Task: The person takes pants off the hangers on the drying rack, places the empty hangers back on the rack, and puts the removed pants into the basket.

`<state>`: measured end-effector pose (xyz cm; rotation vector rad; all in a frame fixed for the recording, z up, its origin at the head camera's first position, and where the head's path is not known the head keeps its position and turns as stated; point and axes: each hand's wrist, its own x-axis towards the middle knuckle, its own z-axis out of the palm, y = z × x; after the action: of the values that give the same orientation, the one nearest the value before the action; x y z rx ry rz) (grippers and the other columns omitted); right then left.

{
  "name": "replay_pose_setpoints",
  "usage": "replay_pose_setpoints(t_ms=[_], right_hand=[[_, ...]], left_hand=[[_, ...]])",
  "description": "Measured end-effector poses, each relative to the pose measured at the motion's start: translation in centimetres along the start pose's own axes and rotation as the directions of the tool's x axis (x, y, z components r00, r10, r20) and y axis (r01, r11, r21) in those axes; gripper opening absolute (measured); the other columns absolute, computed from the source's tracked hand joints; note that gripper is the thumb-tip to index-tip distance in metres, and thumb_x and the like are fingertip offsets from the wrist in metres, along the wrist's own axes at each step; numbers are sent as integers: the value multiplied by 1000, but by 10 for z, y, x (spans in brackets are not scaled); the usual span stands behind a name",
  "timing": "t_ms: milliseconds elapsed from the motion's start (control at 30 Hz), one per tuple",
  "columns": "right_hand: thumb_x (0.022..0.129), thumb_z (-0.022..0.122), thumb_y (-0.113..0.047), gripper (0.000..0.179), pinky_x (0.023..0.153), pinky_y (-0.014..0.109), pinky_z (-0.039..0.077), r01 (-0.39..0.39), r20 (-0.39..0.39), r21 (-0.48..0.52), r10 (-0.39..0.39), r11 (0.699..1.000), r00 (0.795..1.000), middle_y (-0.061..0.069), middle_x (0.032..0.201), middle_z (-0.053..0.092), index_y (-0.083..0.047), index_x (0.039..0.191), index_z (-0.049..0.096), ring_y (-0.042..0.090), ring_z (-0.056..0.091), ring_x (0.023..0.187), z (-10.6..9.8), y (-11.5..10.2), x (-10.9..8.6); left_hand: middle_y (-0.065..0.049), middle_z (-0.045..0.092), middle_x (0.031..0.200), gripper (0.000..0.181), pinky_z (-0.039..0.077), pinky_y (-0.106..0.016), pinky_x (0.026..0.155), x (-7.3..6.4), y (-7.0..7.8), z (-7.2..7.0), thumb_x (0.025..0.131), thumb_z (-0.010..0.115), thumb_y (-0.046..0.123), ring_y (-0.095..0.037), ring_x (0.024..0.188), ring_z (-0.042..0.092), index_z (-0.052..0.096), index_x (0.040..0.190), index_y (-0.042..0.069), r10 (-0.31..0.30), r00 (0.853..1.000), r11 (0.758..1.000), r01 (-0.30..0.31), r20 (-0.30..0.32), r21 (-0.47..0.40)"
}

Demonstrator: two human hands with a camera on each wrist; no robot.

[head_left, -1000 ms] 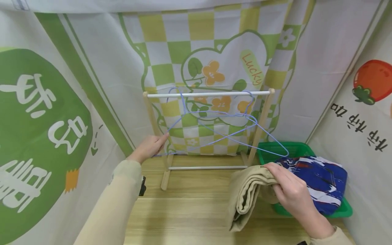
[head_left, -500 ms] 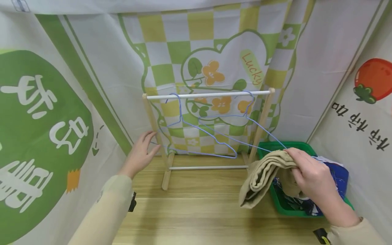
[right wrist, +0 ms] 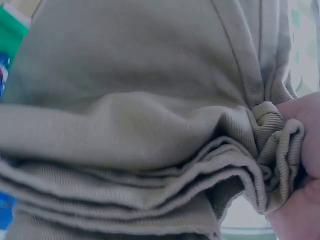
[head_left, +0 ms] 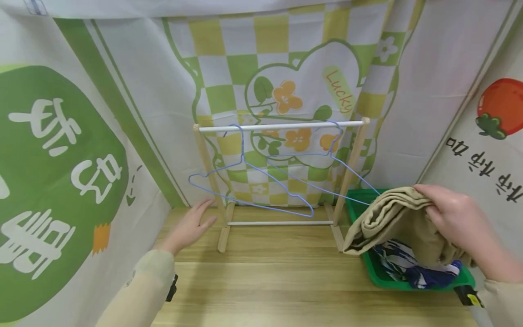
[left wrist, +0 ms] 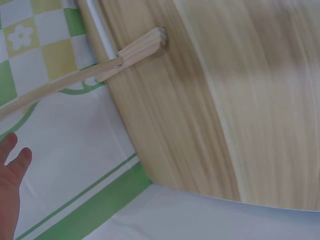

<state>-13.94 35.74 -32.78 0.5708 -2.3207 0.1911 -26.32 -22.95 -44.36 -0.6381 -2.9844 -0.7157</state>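
My right hand [head_left: 466, 222] grips a bunched edge of folded khaki trousers [head_left: 421, 231] above the green basket [head_left: 369, 272]. A belt loop and thick stacked folds of the trousers [right wrist: 135, 130] fill the right wrist view. My left hand [head_left: 189, 227] holds nothing, its fingers spread just below the left end of a blue wire hanger [head_left: 243, 150]. A second blue hanger [head_left: 353, 173] hangs at the right of the rack, its lower right corner hidden behind the trousers. At the edge of the left wrist view, only fingers [left wrist: 20, 162] and part of the palm show.
A small rack with a white top rail [head_left: 282, 126] and wooden legs [head_left: 222, 238] stands on the wood-grain table [head_left: 253, 281]. Blue-and-white patterned cloth [head_left: 429, 277] lies in the basket. A checkered cloth [head_left: 237, 68] hangs behind; printed panels stand on both sides.
My left hand has let go of the left hanger and dropped lower, and that hanger now hangs apart from the other. My right hand has carried the trousers rightward over the basket.
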Motion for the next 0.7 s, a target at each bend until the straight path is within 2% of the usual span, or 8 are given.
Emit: replay_pose_setpoints(t_ms=[33, 233, 333, 467, 567, 700], right_hand=[[71, 61, 20, 46, 73, 60, 55, -5, 21, -16, 5, 1000, 1000, 29, 106, 71, 7, 114, 66, 49, 68, 91, -2, 4, 0], [67, 62, 20, 48, 69, 65, 55, -16, 77, -88, 23, 996, 997, 34, 104, 68, 7, 114, 63, 54, 66, 84, -2, 26, -4], [69, 63, 19, 50, 70, 66, 55, -43, 113, -120, 56, 992, 992, 36, 108, 66, 7, 117, 61, 57, 64, 86, 0, 37, -4], [76, 63, 17, 48, 76, 68, 53, -108, 177, -151, 134, 983, 975, 37, 116, 63, 6, 123, 59, 57, 62, 95, 2, 47, 0], [77, 62, 18, 50, 79, 67, 52, -128, 191, -160, 158, 979, 969, 36, 121, 62, 6, 125, 60, 56, 61, 100, 4, 54, 3], [77, 57, 20, 53, 82, 66, 52, -120, 182, -191, 155, 974, 971, 35, 125, 61, 5, 128, 60, 54, 60, 104, 6, 65, 7]], left_hand=[[-22, 29, 163, 66, 28, -65, 118, -1, -1, 3, 108, 46, 43, -47, 146, 33, 32, 159, 4, 3, 1000, 1000, -3, 7, -1], [-27, 39, 157, 61, 31, -67, 116, -11, -4, 21, 109, 45, 42, -50, 142, 38, 41, 154, 1, 2, 997, 999, 1, 80, -38], [-27, 40, 156, 61, 30, -67, 116, -14, -4, 30, 109, 44, 44, -50, 142, 38, 43, 153, 2, -19, 992, 997, 28, 128, -71], [-27, 39, 157, 59, 28, -67, 117, -19, -5, 41, 109, 45, 43, -50, 144, 36, 44, 152, 2, -36, 985, 994, 52, 170, -94], [-26, 40, 157, 58, 28, -67, 117, -22, -6, 47, 109, 45, 42, -49, 145, 35, 45, 151, 2, -34, 983, 994, 52, 180, -95], [-25, 41, 157, 58, 28, -66, 118, -25, -6, 52, 109, 46, 42, -48, 144, 37, 46, 151, 2, -34, 983, 994, 53, 181, -98]])
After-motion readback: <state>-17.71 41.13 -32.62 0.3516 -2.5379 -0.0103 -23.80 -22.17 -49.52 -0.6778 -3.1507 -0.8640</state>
